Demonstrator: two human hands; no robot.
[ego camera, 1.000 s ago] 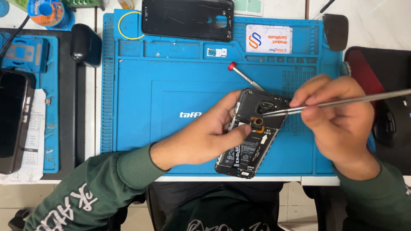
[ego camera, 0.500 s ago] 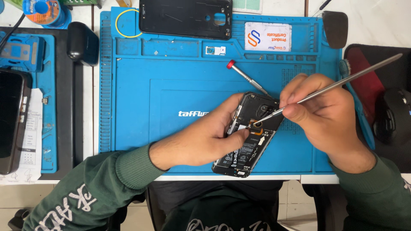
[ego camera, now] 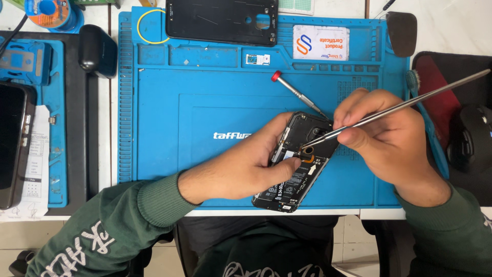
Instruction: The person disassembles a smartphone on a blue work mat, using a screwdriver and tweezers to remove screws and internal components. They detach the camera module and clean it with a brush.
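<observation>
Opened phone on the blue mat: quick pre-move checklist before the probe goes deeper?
1. Black opened phone steadied by left hand: ok.
2. Thin metal rod tool pinched in right hand: ok.
3. Rod tip at the orange part inside the phone: ok; actual contact cannot tell.
4. Red-capped screwdriver lying close behind the phone, near the right hand: not ok.
5. Phone fully on the blue silicone work mat: ok.
</observation>
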